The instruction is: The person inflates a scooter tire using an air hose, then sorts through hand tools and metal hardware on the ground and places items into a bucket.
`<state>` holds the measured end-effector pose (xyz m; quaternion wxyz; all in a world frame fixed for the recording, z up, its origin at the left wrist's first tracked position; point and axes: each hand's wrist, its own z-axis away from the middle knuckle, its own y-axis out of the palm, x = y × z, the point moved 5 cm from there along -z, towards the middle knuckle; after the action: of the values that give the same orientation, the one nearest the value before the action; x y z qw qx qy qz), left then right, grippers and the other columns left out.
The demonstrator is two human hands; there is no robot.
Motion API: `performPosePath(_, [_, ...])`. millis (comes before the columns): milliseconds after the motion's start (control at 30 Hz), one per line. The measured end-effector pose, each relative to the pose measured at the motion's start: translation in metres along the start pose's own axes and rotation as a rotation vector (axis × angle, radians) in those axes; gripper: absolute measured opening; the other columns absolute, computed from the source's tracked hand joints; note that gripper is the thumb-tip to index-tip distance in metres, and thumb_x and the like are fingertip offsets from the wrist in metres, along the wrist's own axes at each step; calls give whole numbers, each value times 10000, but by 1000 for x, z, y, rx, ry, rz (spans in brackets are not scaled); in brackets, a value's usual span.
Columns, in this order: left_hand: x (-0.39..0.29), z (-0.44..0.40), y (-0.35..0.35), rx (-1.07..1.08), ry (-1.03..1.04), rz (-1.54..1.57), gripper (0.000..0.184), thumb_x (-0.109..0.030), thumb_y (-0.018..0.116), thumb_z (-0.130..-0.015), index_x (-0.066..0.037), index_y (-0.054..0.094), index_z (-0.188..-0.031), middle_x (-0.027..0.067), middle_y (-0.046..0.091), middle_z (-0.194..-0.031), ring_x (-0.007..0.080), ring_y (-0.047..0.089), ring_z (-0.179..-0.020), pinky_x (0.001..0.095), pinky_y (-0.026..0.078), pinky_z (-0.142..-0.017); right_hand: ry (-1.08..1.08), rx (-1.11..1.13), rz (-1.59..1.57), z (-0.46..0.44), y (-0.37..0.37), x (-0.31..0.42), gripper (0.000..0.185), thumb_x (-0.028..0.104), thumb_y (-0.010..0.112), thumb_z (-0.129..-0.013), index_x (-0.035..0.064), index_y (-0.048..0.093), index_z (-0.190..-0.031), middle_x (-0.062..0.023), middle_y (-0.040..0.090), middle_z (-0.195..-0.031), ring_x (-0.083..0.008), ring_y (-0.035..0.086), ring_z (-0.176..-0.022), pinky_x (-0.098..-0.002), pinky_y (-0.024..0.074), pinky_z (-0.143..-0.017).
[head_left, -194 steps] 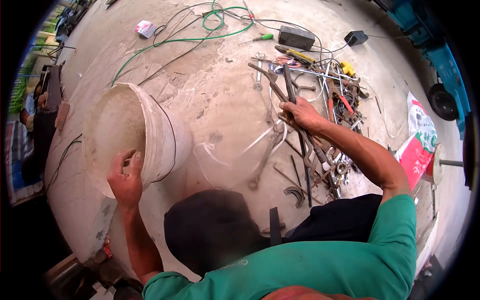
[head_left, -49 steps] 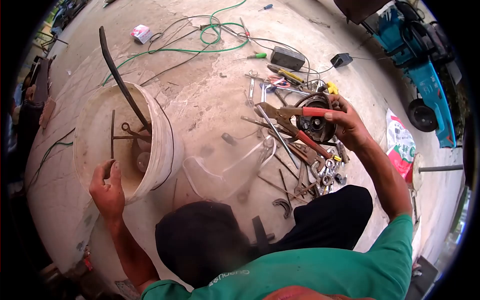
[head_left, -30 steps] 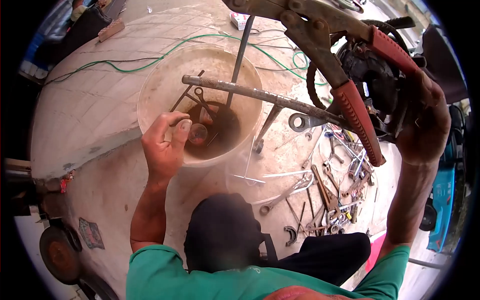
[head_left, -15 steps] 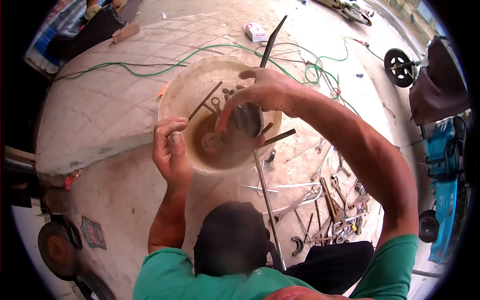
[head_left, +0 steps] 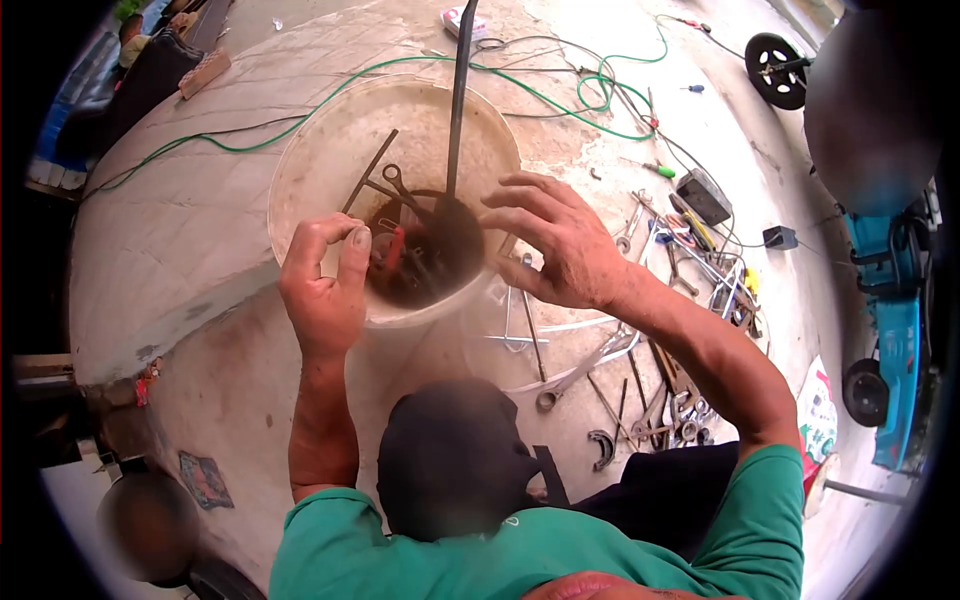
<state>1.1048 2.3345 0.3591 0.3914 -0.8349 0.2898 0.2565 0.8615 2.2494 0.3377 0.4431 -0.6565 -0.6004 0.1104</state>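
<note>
My left hand (head_left: pixel 325 280) is over the left rim of a large pale bucket (head_left: pixel 310 135), its fingers loosely curled and the thumb apart. Nothing shows between them; I cannot tell whether it touches the rim. By the right rim, my right hand (head_left: pixel 560 240) is open with fingers spread, holding nothing visible. Inside the bucket lie a T-shaped bar tool (head_left: pixel 372 170), a ring spanner (head_left: pixel 394 180) and something red (head_left: pixel 396 246). A long dark bar (head_left: pixel 460 95) leans up out of it. A dark shape (head_left: pixel 455 235) beside my right fingertips is blurred.
Several spanners and other tools (head_left: pixel 680 415) are spread on the ground at right. A green hose (head_left: pixel 330 105) and dark cables run behind the bucket. A black box (head_left: pixel 703 195), a green-handled screwdriver (head_left: pixel 660 171) and a blue machine (head_left: pixel 895 340) stand or lie further right.
My right hand has left the dark object in the bucket and moved to the right rim. Rods that jutted over that rim no longer do. The whole view has shifted.
</note>
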Motion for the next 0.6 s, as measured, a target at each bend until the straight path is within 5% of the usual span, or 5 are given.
performPosePath(67, [-1, 1, 2, 26, -19, -3, 90, -66, 665, -995, 22, 675, -1006, 79, 698, -1005, 168, 636, -953, 294, 493, -903, 112, -106, 4, 21, -10, -16, 406, 239, 789, -860, 69, 663, -1206, -138, 654, -1267, -359, 586, -1245, -458, 487, -1057])
performPosePath(133, [-2, 2, 2, 36, -14, -35, 87, -65, 669, -993, 22, 678, -1003, 78, 699, -1002, 168, 637, -947, 294, 494, -901, 458, -192, -127, 62, 3, -42, 452, 250, 782, -874, 39, 654, -1253, -176, 658, -1274, -368, 597, -1244, -445, 483, -1066])
performPosePath(300, [-5, 3, 7, 55, -11, -60, 87, -63, 672, -992, 23, 681, -989, 81, 700, -999, 160, 632, -934, 292, 496, -887, 1273, 302, -268, 194, 106, -104, 819, 490, 778, -838, -84, 570, -1385, -291, 667, -1295, -388, 656, -1220, -428, 500, -1054])
performPosePath(600, [-9, 4, 11, 105, 4, -131, 49, -21, 702, -935, 16, 671, -943, 101, 692, -942, 222, 654, -867, 320, 523, -842, 1477, 226, -56, 188, 183, -105, 964, 616, 784, -752, -71, 539, -1382, -286, 612, -1316, -404, 622, -1227, -481, 519, -1019])
